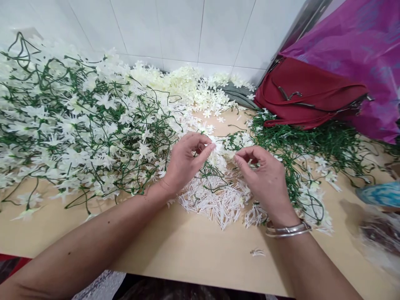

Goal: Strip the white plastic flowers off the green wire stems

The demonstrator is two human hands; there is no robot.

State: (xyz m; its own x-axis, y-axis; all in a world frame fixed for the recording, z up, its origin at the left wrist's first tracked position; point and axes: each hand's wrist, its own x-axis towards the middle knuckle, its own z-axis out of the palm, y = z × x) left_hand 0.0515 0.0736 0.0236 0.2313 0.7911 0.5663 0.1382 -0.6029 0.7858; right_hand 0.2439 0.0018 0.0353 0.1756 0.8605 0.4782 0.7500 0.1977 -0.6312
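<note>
1. The left hand (187, 160) is curling its fingers and pinching a white flower (218, 148) between thumb and forefinger, just above the middle of the tabletop (187, 254).
2. The right hand (265, 179) is pressing thumb and forefinger tips together just beside that flower; what they are gripping is too small to tell.
3. Silver bangles (287, 229) are circling the right wrist.
4. A pile of loose white bits (215, 200) is lying directly under both hands.
5. A heap of flowering garlands (78, 121) is spreading across the left side.
6. Mostly bare green stems (312, 146) are trailing on the right, against a red bag (309, 96).
7. Purple cloth (353, 50) is hanging behind the bag.
</note>
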